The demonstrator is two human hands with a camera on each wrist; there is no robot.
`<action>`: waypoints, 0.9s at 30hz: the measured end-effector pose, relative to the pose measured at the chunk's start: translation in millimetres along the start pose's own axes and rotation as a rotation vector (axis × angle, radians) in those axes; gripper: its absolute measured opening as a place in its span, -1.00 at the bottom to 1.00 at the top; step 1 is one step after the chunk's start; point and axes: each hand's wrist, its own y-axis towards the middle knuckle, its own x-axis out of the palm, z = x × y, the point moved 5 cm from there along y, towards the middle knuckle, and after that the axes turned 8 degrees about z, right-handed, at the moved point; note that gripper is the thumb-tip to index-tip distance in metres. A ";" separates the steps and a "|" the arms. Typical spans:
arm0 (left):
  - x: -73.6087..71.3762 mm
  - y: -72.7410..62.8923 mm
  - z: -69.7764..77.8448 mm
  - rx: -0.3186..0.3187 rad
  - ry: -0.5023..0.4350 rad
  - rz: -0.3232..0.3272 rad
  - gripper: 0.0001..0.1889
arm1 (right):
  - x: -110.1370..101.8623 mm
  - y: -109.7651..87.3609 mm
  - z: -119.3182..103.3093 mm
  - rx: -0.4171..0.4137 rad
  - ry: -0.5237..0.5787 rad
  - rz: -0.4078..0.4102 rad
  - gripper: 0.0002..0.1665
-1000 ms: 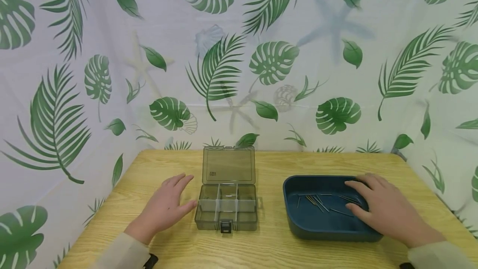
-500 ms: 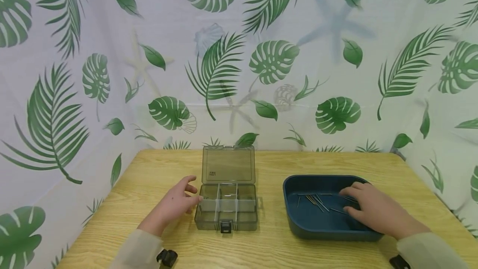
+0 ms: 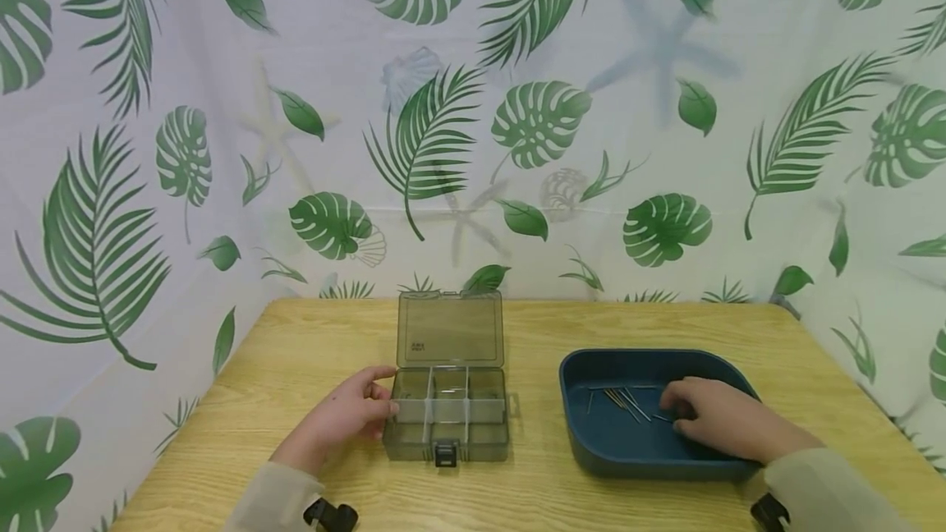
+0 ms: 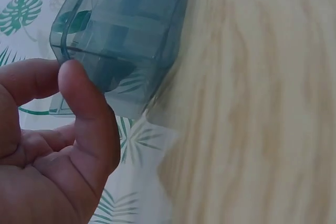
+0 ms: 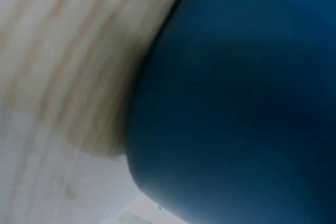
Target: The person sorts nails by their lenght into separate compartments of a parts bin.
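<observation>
In the head view, a clear grey compartment box [image 3: 447, 432] stands on the table with its lid [image 3: 450, 331] raised behind it. My left hand [image 3: 343, 417] is at the box's left side, thumb and bent index finger at the rim. The left wrist view shows these fingertips pinching the box's edge [image 4: 123, 40]. My right hand [image 3: 727, 417] reaches down into a dark blue tray [image 3: 613, 466], fingers bent toward its floor. Several thin, nail-like metal pins [image 3: 626, 402], some silver and some brassy, lie there. The right hand's fingertips are hidden; whether they hold a pin cannot be told.
The wooden table [image 3: 535, 499] carries the box left of centre and the tray to its right, with a gap between. A leaf-patterned cloth [image 3: 591, 187] hangs behind and at both sides. The right wrist view shows mostly the tray's outer wall [image 5: 220, 129], blurred.
My left hand has moved right from beside the box to its left rim, its fingers bending. The right hand has moved left and lower into the tray, fingers curling more. Box and tray stay put.
</observation>
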 end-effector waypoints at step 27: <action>2.5 2.6 -17.0 -0.032 -0.170 -0.009 -0.31 | 12.0 2.1 -4.5 0.046 0.020 -0.027 -0.76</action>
